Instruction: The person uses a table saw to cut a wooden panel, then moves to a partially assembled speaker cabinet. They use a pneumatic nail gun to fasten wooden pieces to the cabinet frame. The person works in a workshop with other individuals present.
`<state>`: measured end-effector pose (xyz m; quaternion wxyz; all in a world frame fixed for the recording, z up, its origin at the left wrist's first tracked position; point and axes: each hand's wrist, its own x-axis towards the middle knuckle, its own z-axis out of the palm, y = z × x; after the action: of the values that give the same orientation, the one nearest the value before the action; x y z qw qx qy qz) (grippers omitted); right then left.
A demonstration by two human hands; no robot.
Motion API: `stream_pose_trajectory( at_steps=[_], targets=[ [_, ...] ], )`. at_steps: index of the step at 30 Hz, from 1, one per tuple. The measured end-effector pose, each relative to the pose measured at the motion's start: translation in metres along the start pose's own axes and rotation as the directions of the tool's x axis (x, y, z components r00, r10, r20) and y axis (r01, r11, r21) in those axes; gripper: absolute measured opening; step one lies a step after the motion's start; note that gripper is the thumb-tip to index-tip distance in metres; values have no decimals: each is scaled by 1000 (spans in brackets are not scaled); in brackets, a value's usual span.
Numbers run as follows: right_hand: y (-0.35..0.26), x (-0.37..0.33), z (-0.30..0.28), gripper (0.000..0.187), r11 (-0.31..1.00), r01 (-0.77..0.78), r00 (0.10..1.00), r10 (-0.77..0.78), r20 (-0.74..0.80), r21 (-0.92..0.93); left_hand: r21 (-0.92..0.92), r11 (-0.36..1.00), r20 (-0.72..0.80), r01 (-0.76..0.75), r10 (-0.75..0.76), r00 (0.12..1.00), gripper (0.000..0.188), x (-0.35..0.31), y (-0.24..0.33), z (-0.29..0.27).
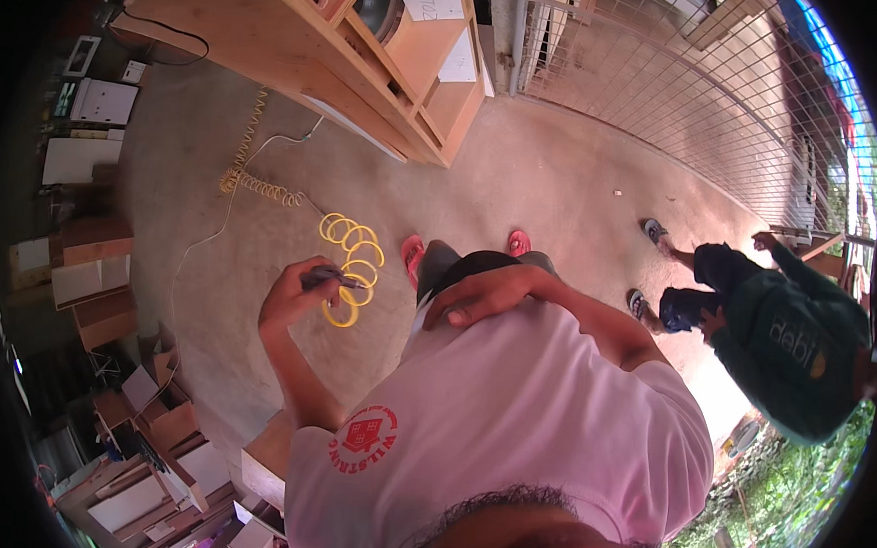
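My left hand (298,293) is held out to the left, closed around a dark hand tool (324,278) whose exact kind I cannot make out. A yellow coiled hose (359,273) hangs in large loops right beside the tool. From there the coils run back over the concrete floor (295,240) toward a wooden cabinet. My right hand (491,295) lies against the front of my white shirt (522,374) at the waist, fingers stretched out and holding nothing visible. Red footwear (412,259) shows on my feet beyond it.
Ahead stands the wooden cabinet (273,36) with open compartments. A thin white cable (203,239) crosses the floor. Wooden boxes and boards (100,272) line the left side. At right, another person (784,325) in a dark top stands near a wire mesh fence (696,80).
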<state>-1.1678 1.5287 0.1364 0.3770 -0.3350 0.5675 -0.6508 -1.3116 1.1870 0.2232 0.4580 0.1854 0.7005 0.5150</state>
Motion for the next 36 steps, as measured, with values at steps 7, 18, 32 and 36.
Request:
stream_pose_trajectory(
  at_steps=[7, 18, 32, 36],
  targets=[
    [36, -41, 6, 50, 997, -71, 996, 73, -49, 28, -177, 984, 167, -26, 56, 984, 34, 9, 40, 48],
    [56, -29, 8, 31, 996, 83, 991, -80, 111, -29, 112, 987, 306, 116, -146, 941, 25, 55, 89, 114],
    [50, 18, 31, 24, 954, 164, 867, -261, -425, -251, 679, 692, -157, 244, -187, 970, 35, 60, 122, 128],
    [53, 7, 36, 27, 949, 135, 906, -234, -351, -285, 574, 788, -140, 226, -177, 974, 37, 48, 129, 126]
  ],
)
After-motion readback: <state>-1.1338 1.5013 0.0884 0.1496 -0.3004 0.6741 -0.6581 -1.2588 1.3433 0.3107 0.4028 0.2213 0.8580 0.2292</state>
